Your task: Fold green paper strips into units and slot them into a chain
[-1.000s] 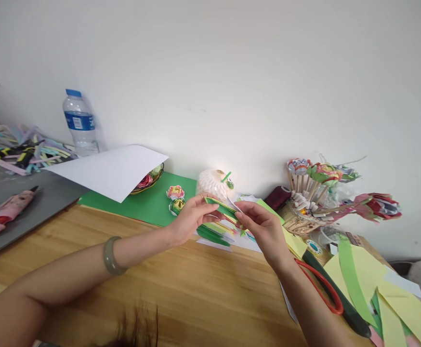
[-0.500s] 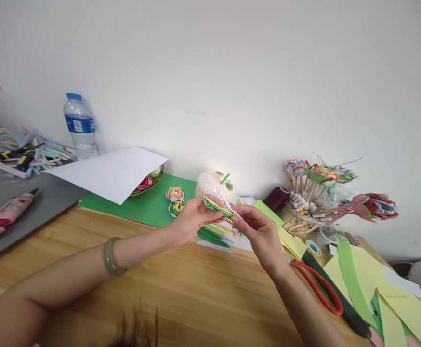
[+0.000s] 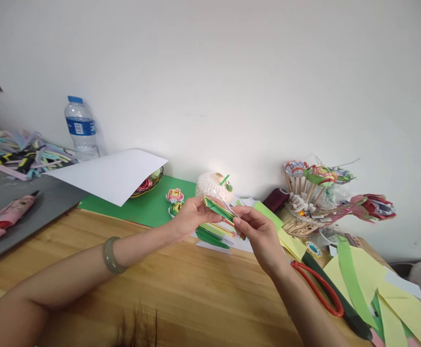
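Note:
My left hand [image 3: 190,216] pinches the left end of a folded green paper piece [image 3: 218,208] with yellowish and white edges. The fingers of my right hand [image 3: 256,229] close on its other end, hiding part of it. Both hands hold it raised above the wooden table [image 3: 152,289]. Below and behind it lie folded paper strips [image 3: 212,237] in green, white and yellow. Two small paper flowers, one pink and yellow [image 3: 175,195] and one green and yellow [image 3: 176,208], sit just left of my left hand. A white textured round ornament [image 3: 214,185] stands behind the hands.
A white sheet [image 3: 112,173] leans over a basket [image 3: 152,187] on green card [image 3: 124,210]. To the left are a water bottle [image 3: 81,130] and a grey mat [image 3: 51,205]. At right are red-handled scissors [image 3: 317,286], yellow paper [image 3: 358,270] and a holder of paper flowers [image 3: 300,221].
The folded paper has turned slightly, and more of its green face shows. Both hands keep hold of it in nearly the same place.

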